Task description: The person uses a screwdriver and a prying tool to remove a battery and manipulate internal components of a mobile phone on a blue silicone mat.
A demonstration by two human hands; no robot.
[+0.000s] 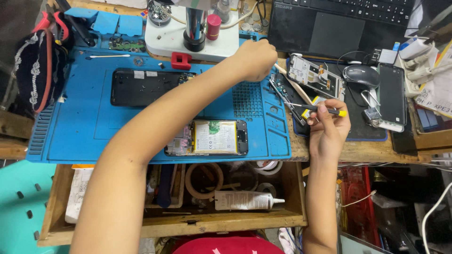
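The screwdriver (316, 108) (yellow-tipped, lying level) sits pinched in the right hand (328, 128) just past the mat's (84, 127) right edge, while the left hand (256, 59), curled closed at the mat's far right corner, reaches over the opened phone (207, 137).

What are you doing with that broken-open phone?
A person sits at a repair bench. Their right hand holds a small yellow-tipped screwdriver, and their left hand reaches across to the far edge of the blue work mat. An opened phone, its battery showing, lies on the mat near a black back cover. Below, a wooden drawer stands open.
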